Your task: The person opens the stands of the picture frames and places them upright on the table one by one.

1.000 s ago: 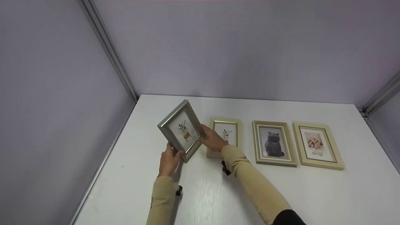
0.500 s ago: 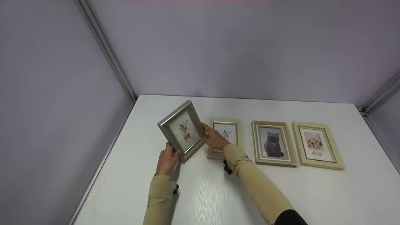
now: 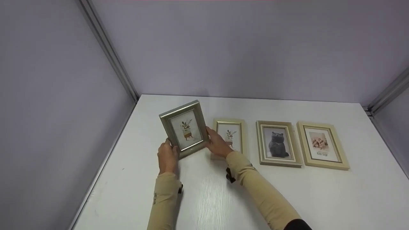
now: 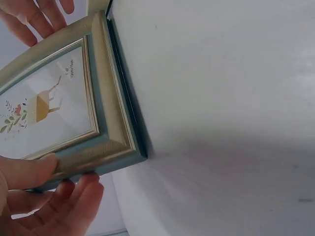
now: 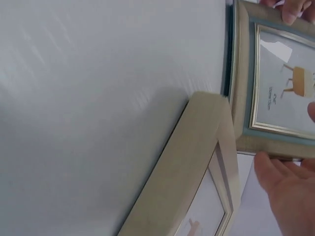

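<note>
Frame (image 3: 186,130) is leaning between left hand (image 3: 167,156) and right hand (image 3: 219,143), both gripping its edges. Positioning is seemingly underway, the next move calling for steady straightening.

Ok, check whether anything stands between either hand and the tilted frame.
Nothing visible does: the left hand and right hand both hold the tilted frame at opposite sides. The neighbouring frame lies beside it, not between.

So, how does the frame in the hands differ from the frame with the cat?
The held frame is tilted up; the cat frame lies flat on the table. The held frame shows a potted plant; the cat frame shows a grey cat. Both are rectangular picture frames.
</note>
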### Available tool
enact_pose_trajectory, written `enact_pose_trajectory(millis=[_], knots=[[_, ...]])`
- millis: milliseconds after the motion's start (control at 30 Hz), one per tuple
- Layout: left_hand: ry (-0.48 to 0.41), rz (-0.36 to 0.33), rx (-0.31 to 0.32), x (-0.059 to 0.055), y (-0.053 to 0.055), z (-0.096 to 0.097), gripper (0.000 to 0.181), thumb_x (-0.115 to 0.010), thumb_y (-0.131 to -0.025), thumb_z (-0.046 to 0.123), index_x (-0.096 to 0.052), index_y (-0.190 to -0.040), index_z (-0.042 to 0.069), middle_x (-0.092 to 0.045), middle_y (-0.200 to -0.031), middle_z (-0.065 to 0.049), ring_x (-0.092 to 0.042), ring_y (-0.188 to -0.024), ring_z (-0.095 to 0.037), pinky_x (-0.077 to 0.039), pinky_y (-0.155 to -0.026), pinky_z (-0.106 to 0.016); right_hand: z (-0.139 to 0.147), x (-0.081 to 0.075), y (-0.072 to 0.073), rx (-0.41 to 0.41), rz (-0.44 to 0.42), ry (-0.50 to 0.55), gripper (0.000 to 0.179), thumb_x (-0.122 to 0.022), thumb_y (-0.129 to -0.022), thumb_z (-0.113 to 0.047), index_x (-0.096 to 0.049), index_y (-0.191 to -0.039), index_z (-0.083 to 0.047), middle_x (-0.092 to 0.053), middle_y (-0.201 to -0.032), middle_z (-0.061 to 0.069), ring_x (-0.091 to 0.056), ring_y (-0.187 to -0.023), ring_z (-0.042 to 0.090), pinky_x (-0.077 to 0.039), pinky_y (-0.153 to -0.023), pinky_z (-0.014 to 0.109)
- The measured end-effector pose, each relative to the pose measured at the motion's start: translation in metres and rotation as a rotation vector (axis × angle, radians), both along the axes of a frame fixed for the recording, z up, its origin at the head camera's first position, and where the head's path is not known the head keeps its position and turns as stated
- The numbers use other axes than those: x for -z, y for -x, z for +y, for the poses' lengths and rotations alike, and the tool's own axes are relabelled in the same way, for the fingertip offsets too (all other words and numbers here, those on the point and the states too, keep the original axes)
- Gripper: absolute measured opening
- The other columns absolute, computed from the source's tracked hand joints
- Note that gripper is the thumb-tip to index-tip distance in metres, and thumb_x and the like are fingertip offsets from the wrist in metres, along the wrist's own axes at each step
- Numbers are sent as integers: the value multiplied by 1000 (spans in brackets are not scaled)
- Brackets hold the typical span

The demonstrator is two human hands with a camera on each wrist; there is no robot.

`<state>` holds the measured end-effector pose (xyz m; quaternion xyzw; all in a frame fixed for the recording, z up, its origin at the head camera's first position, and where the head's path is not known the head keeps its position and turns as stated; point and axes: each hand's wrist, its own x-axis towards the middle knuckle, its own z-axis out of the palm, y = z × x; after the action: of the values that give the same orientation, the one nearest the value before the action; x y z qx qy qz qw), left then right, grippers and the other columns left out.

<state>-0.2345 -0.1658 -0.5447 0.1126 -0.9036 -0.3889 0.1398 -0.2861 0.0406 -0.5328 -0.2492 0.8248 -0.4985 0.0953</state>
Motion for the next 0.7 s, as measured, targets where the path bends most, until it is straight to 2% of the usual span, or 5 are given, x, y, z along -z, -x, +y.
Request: enact_pose_trajectory(millis=[100,267,500,700], knots=[[-60,-3,11,-1,0,1,41,-57,-97,-7,-49,-136,-18,-62,-108,-31,-64,-102,-43,-53,-87,-53,-3,0,-7,32,40,-18,62,-44,-103,4,-18,-159,3,-34,-156,25,-30,-147,37,-23,-120,49],[-203,-81,48,-6,2,2,52,-52,-101,-1,-34,-147,-16,-54,-132,-36,-55,-124,-46,-45,-103,-54,-9,1,-17,82,64,-24,60,-43,-105,2,-17,-159,4,-33,-156,28,-28,-147,39,-22,-120,49],[-218,-145,136,-11,5,-1,62,-47,-105,7,-15,-152,-19,-26,-155,-38,-28,-145,-47,-25,-118,-53,-16,-3,-34,110,-49,-53,63,-42,-103,0,-10,-156,13,-13,-163,30,-17,-150,41,-17,-121,47],[-239,-176,138,-5,4,-6,67,-44,-104,7,-7,-152,-19,-16,-158,-38,-18,-148,-46,-19,-120,-51,-19,2,-49,65,-38,-30,69,-50,-102,-4,-9,-154,16,-12,-161,34,-17,-150,43,-17,-121,49]])
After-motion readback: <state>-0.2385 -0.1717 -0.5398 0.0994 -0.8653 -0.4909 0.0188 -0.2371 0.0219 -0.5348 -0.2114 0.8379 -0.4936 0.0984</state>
